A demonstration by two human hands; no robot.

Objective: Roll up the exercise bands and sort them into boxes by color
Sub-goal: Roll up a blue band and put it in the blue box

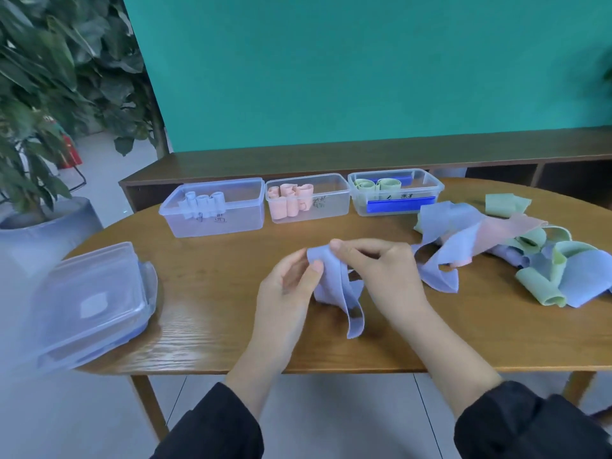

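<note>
1. The wooden counter (205, 293) carries everything.
2. A pile of loose bands (516, 260) lies at its right.
3. Stacked lids (89, 303) sit at the left edge.
4. Three clear boxes line the back: the left box (212, 223) holds blue rolls, the middle box (331, 207) pink, the right box (430, 193) green.
5. The left hand (288, 289) and right hand (381, 270) both pinch a blue band (334, 286) above the counter's middle, its tail drooping onto the wood.
</note>
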